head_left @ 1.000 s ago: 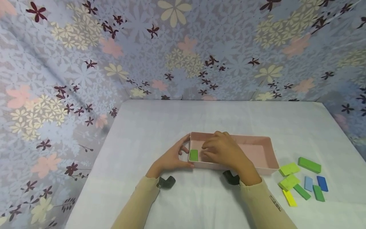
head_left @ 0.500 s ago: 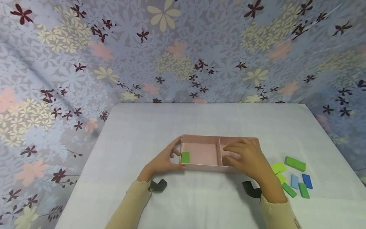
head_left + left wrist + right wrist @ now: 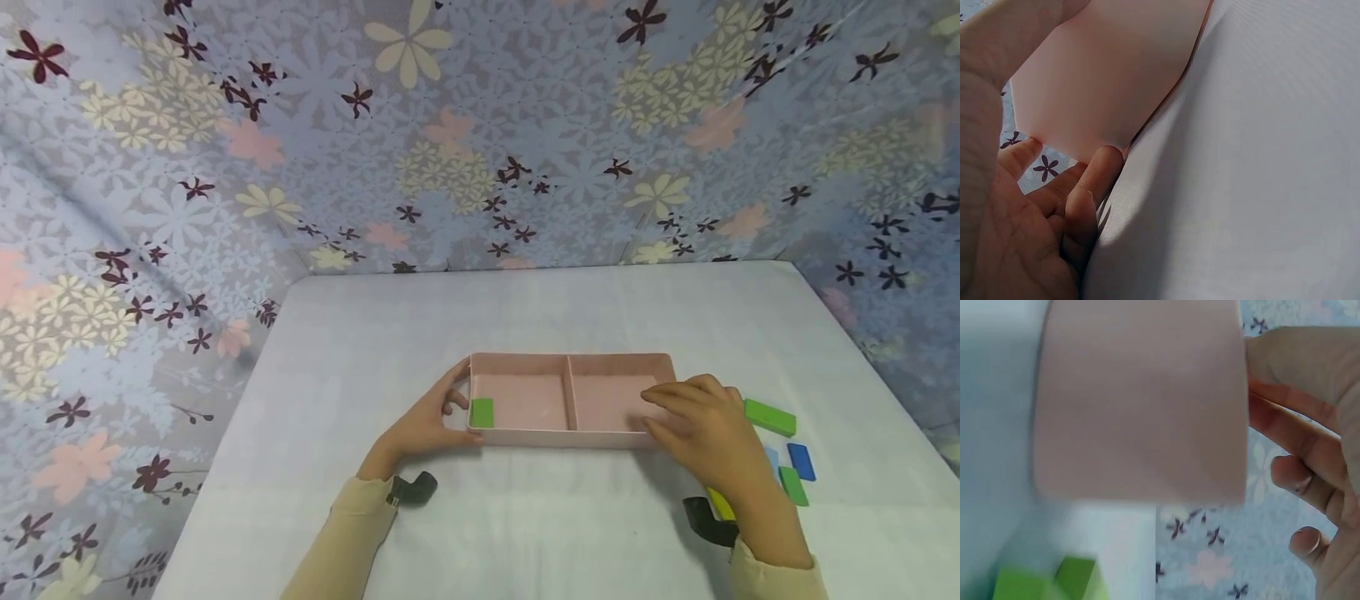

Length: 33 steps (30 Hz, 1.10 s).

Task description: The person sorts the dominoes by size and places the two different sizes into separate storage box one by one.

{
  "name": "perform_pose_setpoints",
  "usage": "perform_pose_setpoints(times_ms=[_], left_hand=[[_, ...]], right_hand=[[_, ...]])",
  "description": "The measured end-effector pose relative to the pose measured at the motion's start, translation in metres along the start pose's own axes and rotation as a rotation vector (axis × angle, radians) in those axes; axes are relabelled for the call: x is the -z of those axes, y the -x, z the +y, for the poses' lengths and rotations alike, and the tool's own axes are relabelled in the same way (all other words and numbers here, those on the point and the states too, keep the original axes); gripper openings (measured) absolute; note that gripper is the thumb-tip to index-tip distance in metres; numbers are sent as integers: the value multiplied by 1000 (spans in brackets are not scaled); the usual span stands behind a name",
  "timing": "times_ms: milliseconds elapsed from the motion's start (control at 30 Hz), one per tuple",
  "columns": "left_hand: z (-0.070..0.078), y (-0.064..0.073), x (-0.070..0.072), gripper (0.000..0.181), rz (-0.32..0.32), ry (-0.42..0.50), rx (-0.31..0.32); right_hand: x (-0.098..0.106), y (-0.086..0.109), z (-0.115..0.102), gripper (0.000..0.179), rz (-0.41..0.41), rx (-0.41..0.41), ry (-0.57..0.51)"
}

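A pink two-compartment box [image 3: 517, 438] lies on the white-covered table. My left hand [image 3: 422, 427] grips its left end, thumb at the near wall and a finger at the far corner; the left wrist view shows fingertips against the box's end wall [image 3: 1110, 75]. One green block [image 3: 482, 413] sits in the near left corner of the left compartment. My right hand [image 3: 705, 429] hovers at the box's right end, fingers loosely bent, with nothing seen between them. In the right wrist view its fingers appear beside the pink wall [image 3: 1141, 406]; contact cannot be told.
Right of the box lie loose blocks: a long green one [image 3: 770, 417], a blue one [image 3: 802, 462], a smaller green one [image 3: 793, 486], a mostly covered light blue one [image 3: 772, 458] and a yellow one [image 3: 722, 507]. My right hand hides others. Floral cloth [image 3: 480, 150] hangs behind the table.
My right hand has moved right, from over the left compartment, across the right one, to the box's right end, uncovering the divider. My left hand keeps its grip. The head view has shifted somewhat.
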State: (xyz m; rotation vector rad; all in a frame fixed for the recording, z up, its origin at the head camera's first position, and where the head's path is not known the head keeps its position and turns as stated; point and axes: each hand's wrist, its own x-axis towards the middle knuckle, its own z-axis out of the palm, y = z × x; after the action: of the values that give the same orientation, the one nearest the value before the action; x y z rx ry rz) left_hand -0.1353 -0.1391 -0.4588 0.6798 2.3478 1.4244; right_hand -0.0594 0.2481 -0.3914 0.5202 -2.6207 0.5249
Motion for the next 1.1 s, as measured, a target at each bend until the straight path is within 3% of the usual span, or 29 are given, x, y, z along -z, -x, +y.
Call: perform_pose_setpoints(times_ms=[167,300,567,933,1100], left_hand=[[-4,-2,-1,117,-7,-19,37],[-9,-1,0,116,-3,-26,18],[-10,-2,-2,116,-4,-21,-7],[-9,-2,-2,116,7,-2,-35],[-10,-2,-4,116,-4,-3,-35]], right_hand=[[10,14,14,36,67,-22,38],[17,23,21,37,108,-31,43],[26,44,34,41,141,-135,38],[26,56,52,41,112,-190,101],[26,64,54,37,102,-265,137]])
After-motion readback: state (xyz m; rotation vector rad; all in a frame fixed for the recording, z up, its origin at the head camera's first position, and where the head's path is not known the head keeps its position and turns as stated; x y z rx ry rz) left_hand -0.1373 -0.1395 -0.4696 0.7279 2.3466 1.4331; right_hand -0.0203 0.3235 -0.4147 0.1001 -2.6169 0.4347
